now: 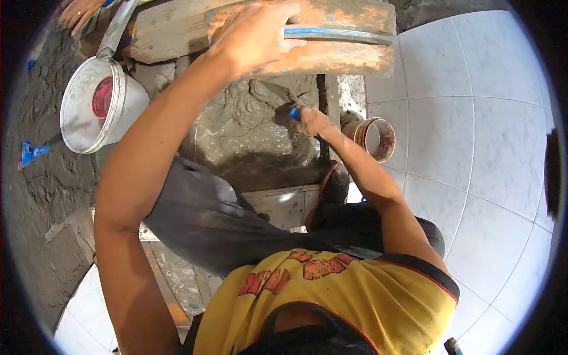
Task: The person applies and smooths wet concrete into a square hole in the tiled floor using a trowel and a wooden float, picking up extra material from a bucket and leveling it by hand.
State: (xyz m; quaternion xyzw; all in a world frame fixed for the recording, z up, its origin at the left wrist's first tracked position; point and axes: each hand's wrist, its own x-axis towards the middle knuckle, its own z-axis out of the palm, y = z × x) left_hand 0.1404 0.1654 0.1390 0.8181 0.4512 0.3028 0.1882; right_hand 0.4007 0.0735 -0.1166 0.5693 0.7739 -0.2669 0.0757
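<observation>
My left hand is closed around a blue-grey bar that runs along the middle of a long, mortar-smeared orange-brown board, at the far side of the work area. Below it lies a bed of wet grey mortar, with ridges and a glossy surface. At the right edge of this bed, my right hand grips the blue handle of a trowel. The trowel's dark blade seems to reach into the mortar, though shadow makes its outline hard to see.
A white bucket with something red inside stands at left, a metal strip at its rim. A small dirty pail is beside pale floor tiles. Another person's hand shows far left. A blue object lies on rough mortar.
</observation>
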